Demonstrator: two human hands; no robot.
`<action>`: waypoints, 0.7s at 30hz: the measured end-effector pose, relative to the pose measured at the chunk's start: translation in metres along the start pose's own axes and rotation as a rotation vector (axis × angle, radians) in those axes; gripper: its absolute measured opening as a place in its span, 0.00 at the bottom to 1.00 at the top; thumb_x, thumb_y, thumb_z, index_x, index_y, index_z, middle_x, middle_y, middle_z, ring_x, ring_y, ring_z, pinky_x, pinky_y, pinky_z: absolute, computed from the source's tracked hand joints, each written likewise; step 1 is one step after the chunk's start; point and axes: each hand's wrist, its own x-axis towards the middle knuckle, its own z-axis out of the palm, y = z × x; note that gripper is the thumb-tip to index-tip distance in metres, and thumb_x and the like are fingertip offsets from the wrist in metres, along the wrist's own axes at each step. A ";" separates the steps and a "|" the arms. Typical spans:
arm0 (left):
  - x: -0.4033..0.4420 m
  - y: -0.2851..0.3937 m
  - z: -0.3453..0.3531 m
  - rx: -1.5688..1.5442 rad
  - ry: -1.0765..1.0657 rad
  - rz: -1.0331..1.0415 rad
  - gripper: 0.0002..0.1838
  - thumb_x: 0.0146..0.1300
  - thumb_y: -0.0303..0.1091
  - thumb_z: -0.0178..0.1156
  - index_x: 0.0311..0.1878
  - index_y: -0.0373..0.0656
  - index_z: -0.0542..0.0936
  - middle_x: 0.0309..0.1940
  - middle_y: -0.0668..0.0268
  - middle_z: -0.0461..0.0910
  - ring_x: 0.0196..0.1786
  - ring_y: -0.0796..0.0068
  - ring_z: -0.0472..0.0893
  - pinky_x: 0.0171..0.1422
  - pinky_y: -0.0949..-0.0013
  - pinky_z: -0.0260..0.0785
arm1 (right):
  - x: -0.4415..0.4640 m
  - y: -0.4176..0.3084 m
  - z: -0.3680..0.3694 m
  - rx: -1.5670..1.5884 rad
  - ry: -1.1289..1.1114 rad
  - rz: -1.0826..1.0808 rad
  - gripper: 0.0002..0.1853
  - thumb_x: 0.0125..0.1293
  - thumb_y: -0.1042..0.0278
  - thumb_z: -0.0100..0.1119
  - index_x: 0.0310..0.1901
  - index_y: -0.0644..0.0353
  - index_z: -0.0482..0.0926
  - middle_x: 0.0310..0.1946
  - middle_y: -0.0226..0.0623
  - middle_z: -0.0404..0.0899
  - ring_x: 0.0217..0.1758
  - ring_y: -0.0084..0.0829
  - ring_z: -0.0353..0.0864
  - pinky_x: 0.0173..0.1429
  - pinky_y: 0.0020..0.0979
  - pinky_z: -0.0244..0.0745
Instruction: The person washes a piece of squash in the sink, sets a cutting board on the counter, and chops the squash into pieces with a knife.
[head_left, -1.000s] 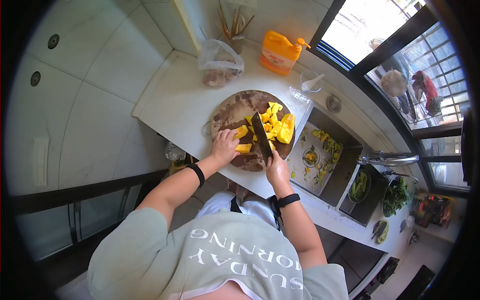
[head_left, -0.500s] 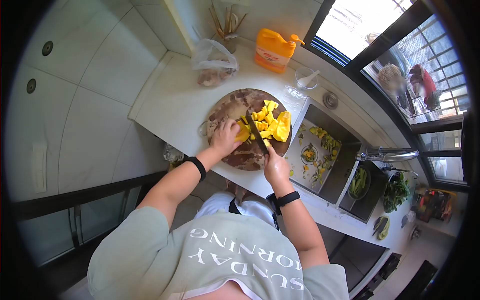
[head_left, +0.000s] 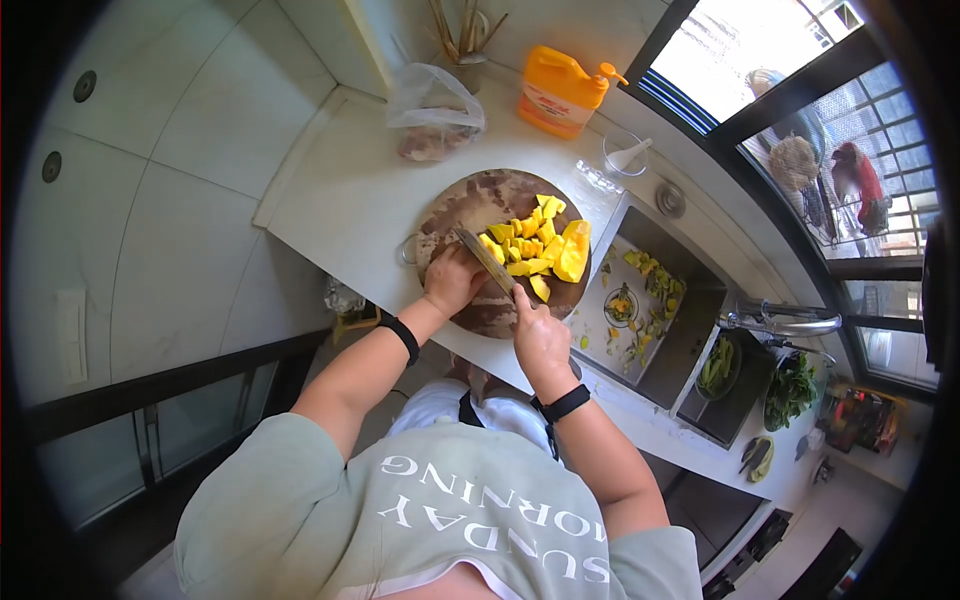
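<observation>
My right hand [head_left: 542, 345] grips a knife [head_left: 487, 262], its blade slanting up and left across the round wooden cutting board [head_left: 480, 195]. My left hand [head_left: 455, 280] rests on the board's left part with curled fingers beside the blade. Whatever lies under those fingers is hidden. Yellow pumpkin chunks [head_left: 527, 235] lie on the far side of the blade. A larger pumpkin piece [head_left: 572, 252] sits at the board's right, and one loose chunk [head_left: 540, 288] is near the knife handle.
Right of the board is a sink [head_left: 625, 300] with peelings in it. Behind stand an orange pump jug [head_left: 560, 95], a plastic bag [head_left: 435, 105] with meat-like contents, and a clear bowl [head_left: 625, 152] with a white spoon. Leafy greens [head_left: 795, 385] are farther right.
The knife and my right hand have shifted left, with the blade now beside my left fingers. The yellow piece at my left hand no longer shows there. The view has tilted slightly.
</observation>
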 end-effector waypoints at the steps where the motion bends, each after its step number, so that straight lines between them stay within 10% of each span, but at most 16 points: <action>1: 0.000 -0.001 0.000 -0.021 -0.026 -0.013 0.17 0.50 0.38 0.69 0.45 0.50 0.83 0.42 0.63 0.79 0.48 0.58 0.77 0.50 0.59 0.75 | 0.002 -0.001 0.000 0.021 0.010 -0.016 0.24 0.63 0.69 0.51 0.63 0.49 0.71 0.26 0.41 0.78 0.23 0.43 0.82 0.25 0.42 0.77; 11: 0.001 0.004 -0.002 0.012 -0.098 -0.098 0.09 0.49 0.37 0.68 0.31 0.48 0.78 0.40 0.64 0.77 0.48 0.61 0.77 0.45 0.62 0.75 | 0.069 -0.020 0.051 -0.012 0.103 -0.048 0.09 0.62 0.71 0.52 0.44 0.56 0.75 0.19 0.39 0.79 0.21 0.38 0.82 0.23 0.38 0.77; 21: -0.005 -0.004 0.007 -0.054 -0.013 -0.050 0.13 0.50 0.38 0.68 0.41 0.53 0.82 0.44 0.62 0.77 0.49 0.58 0.77 0.50 0.60 0.75 | 0.036 -0.017 -0.025 0.053 -0.165 -0.031 0.12 0.62 0.72 0.53 0.47 0.56 0.74 0.22 0.45 0.81 0.25 0.47 0.83 0.29 0.45 0.79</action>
